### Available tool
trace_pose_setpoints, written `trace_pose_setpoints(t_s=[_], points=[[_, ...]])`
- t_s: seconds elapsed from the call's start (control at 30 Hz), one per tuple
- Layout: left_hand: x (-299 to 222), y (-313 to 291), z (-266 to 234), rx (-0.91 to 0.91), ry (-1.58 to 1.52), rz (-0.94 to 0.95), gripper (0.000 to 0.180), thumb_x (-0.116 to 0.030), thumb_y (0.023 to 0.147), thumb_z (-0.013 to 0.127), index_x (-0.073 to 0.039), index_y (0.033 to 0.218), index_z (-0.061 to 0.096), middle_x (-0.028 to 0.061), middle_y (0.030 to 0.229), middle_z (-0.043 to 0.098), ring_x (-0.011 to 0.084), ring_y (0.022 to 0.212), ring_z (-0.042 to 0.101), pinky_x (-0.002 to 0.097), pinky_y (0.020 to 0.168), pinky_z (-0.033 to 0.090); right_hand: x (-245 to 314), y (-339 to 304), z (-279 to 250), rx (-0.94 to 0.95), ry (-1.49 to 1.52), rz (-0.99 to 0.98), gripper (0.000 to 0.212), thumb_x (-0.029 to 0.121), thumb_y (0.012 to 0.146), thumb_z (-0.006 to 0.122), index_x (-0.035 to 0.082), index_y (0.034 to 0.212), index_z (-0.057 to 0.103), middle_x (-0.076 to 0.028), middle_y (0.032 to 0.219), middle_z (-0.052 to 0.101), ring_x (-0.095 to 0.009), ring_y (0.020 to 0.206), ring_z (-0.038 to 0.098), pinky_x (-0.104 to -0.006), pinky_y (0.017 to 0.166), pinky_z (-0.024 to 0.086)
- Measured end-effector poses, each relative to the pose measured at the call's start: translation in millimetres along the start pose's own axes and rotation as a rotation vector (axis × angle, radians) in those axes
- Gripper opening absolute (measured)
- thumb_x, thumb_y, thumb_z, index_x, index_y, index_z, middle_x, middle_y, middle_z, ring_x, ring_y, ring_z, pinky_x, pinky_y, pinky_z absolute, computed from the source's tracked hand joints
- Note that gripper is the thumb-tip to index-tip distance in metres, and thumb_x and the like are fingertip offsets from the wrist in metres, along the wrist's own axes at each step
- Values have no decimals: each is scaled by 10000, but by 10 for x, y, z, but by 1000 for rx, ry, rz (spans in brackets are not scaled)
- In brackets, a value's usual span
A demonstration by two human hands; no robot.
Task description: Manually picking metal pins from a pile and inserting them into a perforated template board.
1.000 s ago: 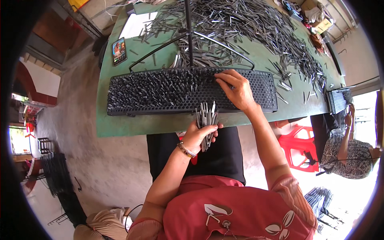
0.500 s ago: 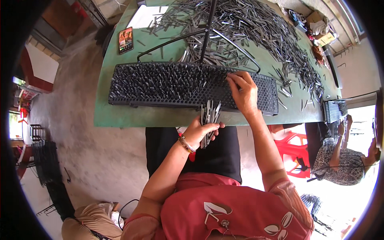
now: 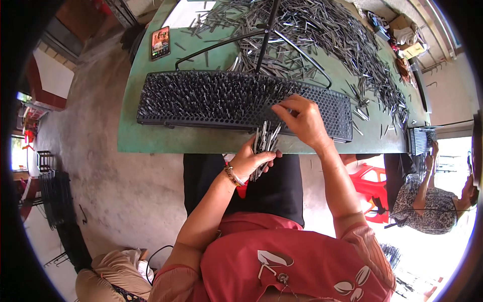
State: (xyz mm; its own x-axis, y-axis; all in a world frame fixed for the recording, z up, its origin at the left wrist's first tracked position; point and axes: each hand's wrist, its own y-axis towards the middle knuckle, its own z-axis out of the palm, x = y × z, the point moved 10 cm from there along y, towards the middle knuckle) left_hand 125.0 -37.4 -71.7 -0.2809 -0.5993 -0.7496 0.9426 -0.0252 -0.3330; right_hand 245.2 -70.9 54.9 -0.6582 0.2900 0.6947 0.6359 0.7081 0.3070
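Note:
A bundle of thin dark metal strips [image 3: 265,140] stands roughly upright in my left hand [image 3: 247,162], with the fingers wrapped round it in front of the table's edge. My right hand [image 3: 306,123] is over the black perforated rack [image 3: 334,115], thumb and fingertips pinched together; whatever is between them is too small to make out. Standing strips [image 3: 196,98] fill the rack's holes from its left end to about the middle. Its right part shows bare holes, some of them hidden by my right hand.
Loose strips [image 3: 332,30] lie heaped over the back and right of the green table [image 3: 133,143]. A black frame [image 3: 216,49] rises behind the rack. A phone [image 3: 160,43] and white paper [image 3: 188,14] lie at the back left. Another person [image 3: 432,204] works at far right.
My right hand has moved a little left and nearer to me, toward the bundle. The left hand keeps its hold on the strips. The view has shifted slightly.

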Motion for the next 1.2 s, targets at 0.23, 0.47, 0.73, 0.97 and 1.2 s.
trace_pose_setpoints(t_s=[0.23, 0.47, 0.73, 0.97, 1.2], points=[[-7, 35, -40, -20, 213, 62, 358, -3, 818, 599, -54, 1136, 443, 66, 846, 646, 90, 602, 563, 230, 467, 457, -172, 81, 568, 413, -301, 209, 424, 438, 756, 658, 30, 640, 664, -179, 635, 612, -366, 652, 610, -422, 574, 487], [-122, 14, -24, -64, 466, 145, 318, -4, 827, 589, -40, 1111, 449, 43, 827, 643, 82, 567, 547, 220, 468, 461, 2, 162, 477, 315, 9, 26, 277, 273, 784, 688, -3, 764, 685, -111, 593, 618, -175, 479, 559, -307, 497, 451], [64, 52, 78, -5, -145, -7, 216, -55, 818, 627, -18, 1016, 549, 99, 893, 655, 103, 655, 583, 244, 537, 493, -407, 178, -159, -256, 142, 213, 232, 165, 832, 678, -1, 994, 670, -39, 699, 654, -66, 524, 516, -231, 482, 426], [45, 23, 138, -33, -246, -20, 224, -81, 831, 634, -20, 1038, 576, 100, 942, 658, 100, 728, 587, 239, 598, 504, -171, 166, -43, -279, -44, -47, 233, 123, 817, 680, 28, 1029, 659, -125, 900, 679, -143, 685, 635, -254, 609, 489], [81, 23, 131, -32, -300, -27, 241, -73, 839, 615, -14, 1067, 561, 104, 968, 654, 114, 741, 601, 259, 630, 530, -137, 167, 3, -246, -68, -102, 210, 109, 806, 676, 34, 1002, 663, -109, 887, 652, -225, 710, 633, -290, 627, 499]])
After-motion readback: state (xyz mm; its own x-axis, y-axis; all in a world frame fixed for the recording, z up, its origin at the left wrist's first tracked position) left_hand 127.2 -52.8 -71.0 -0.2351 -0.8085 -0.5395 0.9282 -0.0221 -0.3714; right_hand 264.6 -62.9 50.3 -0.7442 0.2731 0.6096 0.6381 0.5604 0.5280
